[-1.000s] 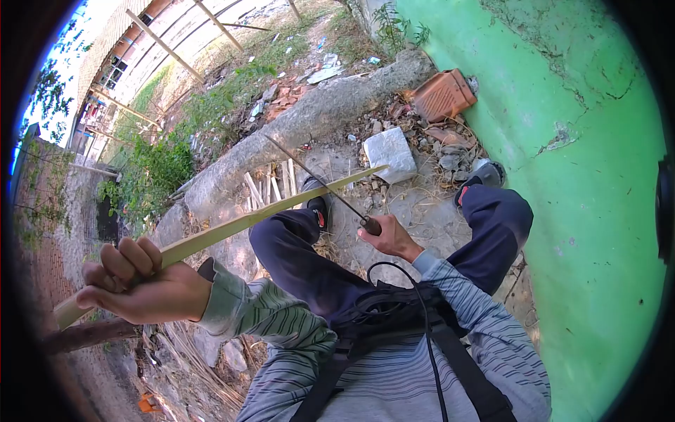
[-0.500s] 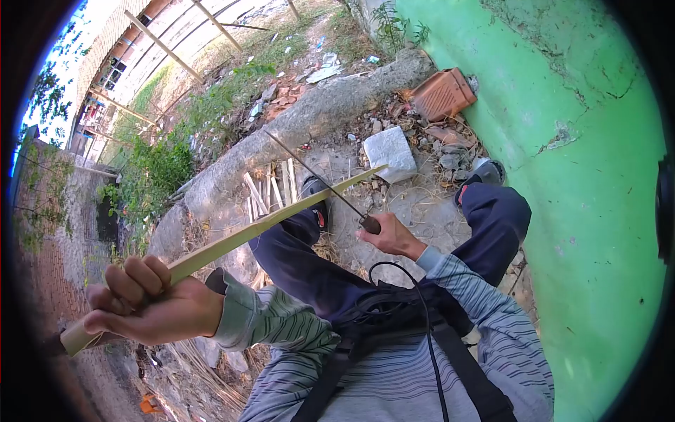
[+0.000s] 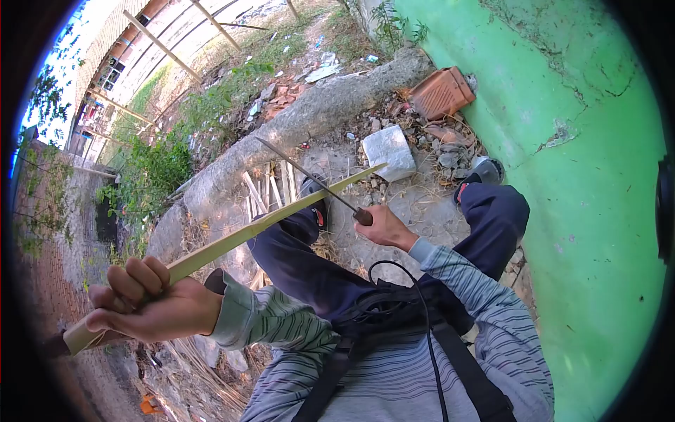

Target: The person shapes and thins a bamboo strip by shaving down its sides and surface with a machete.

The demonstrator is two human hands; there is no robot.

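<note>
My left hand (image 3: 158, 302) is closed around a long pale bamboo strip (image 3: 239, 238). The strip slants up to the right and tapers to a point near a white block. In my right hand (image 3: 387, 228) is the dark wooden handle of a long, thin knife (image 3: 299, 167). Its blade crosses the strip close to the pointed part; whether they touch I cannot tell. Something dark brown (image 3: 55, 344) shows at the strip's lower end, partly hidden by my left hand.
Several split bamboo pieces (image 3: 273, 188) lie beside my left shoe. Ahead are the white block (image 3: 389, 153), an orange clay block (image 3: 443, 93) and rubble. A low stone ledge (image 3: 309, 112) runs across the front, and a green wall (image 3: 583, 211) stands at my right.
My right hand has shifted slightly up and to the left, and the knife tip has moved left with it. My left hand and the bamboo strip stay almost in place.
</note>
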